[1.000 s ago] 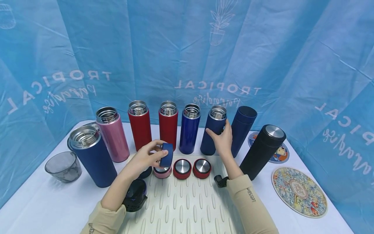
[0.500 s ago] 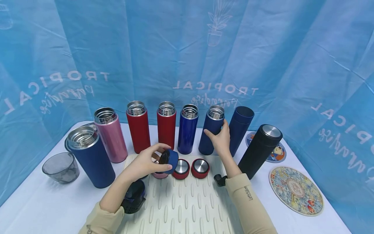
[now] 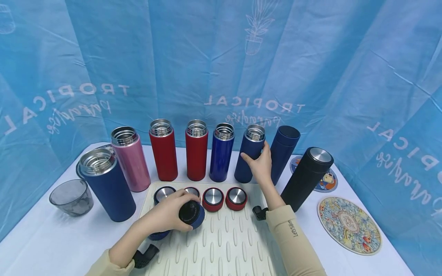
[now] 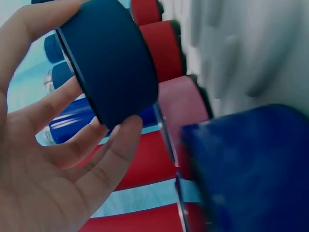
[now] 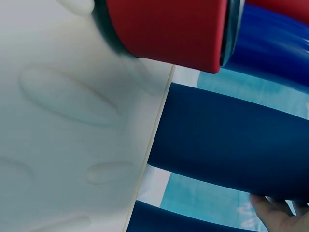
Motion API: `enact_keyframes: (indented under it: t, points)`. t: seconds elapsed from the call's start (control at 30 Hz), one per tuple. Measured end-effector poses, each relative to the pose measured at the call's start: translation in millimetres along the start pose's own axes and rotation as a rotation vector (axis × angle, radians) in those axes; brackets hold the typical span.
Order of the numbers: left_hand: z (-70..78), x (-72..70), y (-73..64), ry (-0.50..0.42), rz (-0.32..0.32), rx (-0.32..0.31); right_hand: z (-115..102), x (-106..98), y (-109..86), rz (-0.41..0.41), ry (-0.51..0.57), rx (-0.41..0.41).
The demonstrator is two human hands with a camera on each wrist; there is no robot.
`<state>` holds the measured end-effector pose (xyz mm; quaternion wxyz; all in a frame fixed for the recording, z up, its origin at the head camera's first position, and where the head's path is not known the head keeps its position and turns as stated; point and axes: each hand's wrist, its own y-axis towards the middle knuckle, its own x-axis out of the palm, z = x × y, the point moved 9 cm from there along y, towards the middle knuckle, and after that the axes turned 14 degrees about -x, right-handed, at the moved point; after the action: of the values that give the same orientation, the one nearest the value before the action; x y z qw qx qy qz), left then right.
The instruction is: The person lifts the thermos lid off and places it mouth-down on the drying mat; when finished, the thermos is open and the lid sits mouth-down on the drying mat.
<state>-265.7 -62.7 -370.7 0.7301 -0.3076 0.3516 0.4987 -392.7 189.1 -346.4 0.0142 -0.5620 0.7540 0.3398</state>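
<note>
My left hand (image 3: 165, 216) holds a dark blue bottle lid (image 4: 108, 63) between thumb and fingers, low over the white mat, its black inner side showing in the head view. Partly hidden around this hand are a pink lid (image 4: 181, 111), a dark lid (image 3: 163, 193) with a steel top and a blue lid (image 4: 256, 164). Two red lids (image 3: 213, 198) sit just to the right. My right hand (image 3: 263, 165) grips an upright dark blue bottle (image 3: 244, 166), whose steel mouth is uncovered. The right wrist view shows that bottle's side, with fingers at its edge.
Uncapped red, pink and blue bottles (image 3: 221, 159) line the back of the white mat (image 3: 228, 245). A lidded navy bottle (image 3: 284, 147) and a black one (image 3: 307, 178) stand right. A grey glass bowl (image 3: 71, 197) sits left, a round patterned coaster (image 3: 349, 225) right.
My left hand has come down and nearer, tipping the dark blue lid from edge-on so its black underside faces up. The right hand keeps its grip on the bottle.
</note>
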Motion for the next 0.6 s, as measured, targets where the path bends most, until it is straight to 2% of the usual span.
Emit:
enact_keyframes:
  t: [0.27,0.6]
  points:
    - [-6.6,15.2,-6.6,0.094,-0.042,0.004,-1,1,0.5,0.006,-0.002,-0.010]
    - [-8.1,22.5,-8.8,0.171,-0.026,0.032,-1,1,-0.6,-0.010,0.006,0.010]
